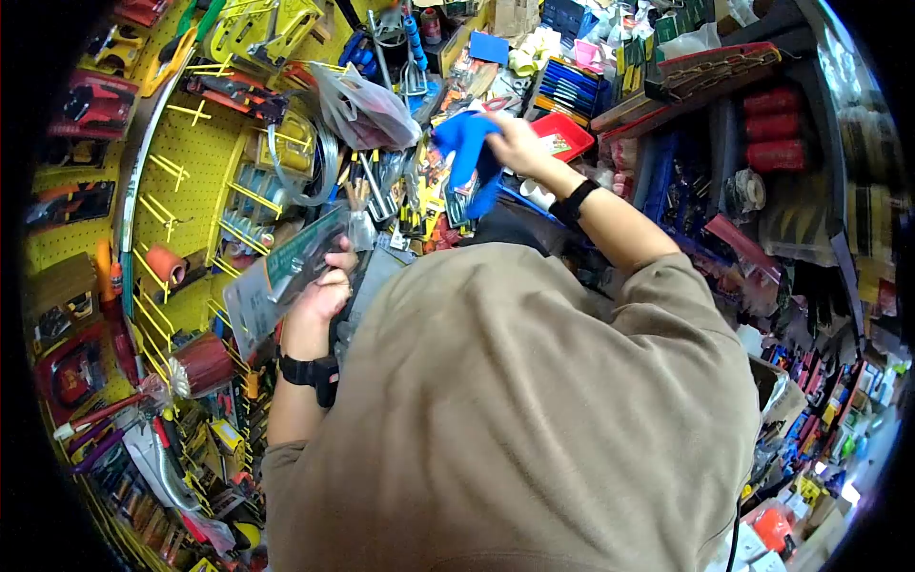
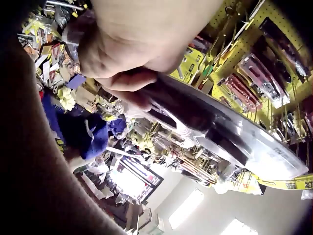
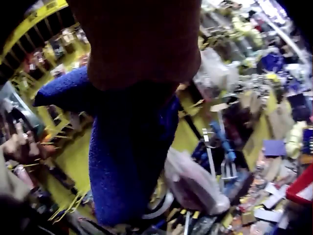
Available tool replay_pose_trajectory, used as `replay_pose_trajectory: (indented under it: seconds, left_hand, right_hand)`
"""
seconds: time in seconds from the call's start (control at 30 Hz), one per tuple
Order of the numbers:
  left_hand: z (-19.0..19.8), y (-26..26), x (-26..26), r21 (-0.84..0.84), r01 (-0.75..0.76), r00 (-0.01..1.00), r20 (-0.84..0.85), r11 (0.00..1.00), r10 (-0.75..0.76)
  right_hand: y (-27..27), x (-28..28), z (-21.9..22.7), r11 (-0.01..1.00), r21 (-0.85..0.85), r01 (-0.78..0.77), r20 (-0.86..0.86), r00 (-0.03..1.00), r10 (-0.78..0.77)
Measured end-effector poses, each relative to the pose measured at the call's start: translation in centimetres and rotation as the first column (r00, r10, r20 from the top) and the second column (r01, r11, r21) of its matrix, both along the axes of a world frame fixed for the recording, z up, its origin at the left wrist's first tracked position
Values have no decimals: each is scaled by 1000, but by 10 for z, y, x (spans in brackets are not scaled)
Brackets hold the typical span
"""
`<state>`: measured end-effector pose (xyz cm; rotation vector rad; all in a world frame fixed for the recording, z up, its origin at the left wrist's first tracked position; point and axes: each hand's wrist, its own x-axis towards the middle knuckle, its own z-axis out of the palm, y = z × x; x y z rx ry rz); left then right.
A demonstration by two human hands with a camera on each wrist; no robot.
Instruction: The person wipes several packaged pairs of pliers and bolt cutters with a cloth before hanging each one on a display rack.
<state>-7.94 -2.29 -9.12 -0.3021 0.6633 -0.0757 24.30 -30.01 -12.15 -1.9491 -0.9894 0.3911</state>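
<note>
My left hand (image 1: 322, 297) grips a flat, clear plastic tool pack (image 1: 286, 262) by its edge at the left, beside the yellow pegboard. The pack has a green and white card, and a dark tool (image 2: 195, 115) shows through its plastic in the left wrist view. Out in front, my right hand (image 1: 519, 148) holds a bunched blue cloth (image 1: 464, 143), fingers partly hidden by it. The right wrist view shows the cloth (image 3: 120, 156) hanging in folds below the hand. Both hands are raised and apart from each other.
A yellow pegboard (image 1: 205, 133) with protruding hooks lines the left side. A filled plastic bag (image 1: 367, 110) hangs near the cloth. A red tray (image 1: 564, 136) lies just right of the right hand. Shelves with red rolls (image 1: 772, 129) stand at the right.
</note>
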Motion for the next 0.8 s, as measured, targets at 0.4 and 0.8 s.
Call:
replay_pose_trajectory:
  seconds: [0.4,0.8]
  left_hand:
    - [-11,-19,85,169,10,981,-190,986,22]
    - [46,-63,110,165,281,959,-4,946,-284]
  right_hand:
    - [-131,120,-209,461,-857,231,61,933,-355]
    - [41,-1,100,715,118,-689,168,724,669]
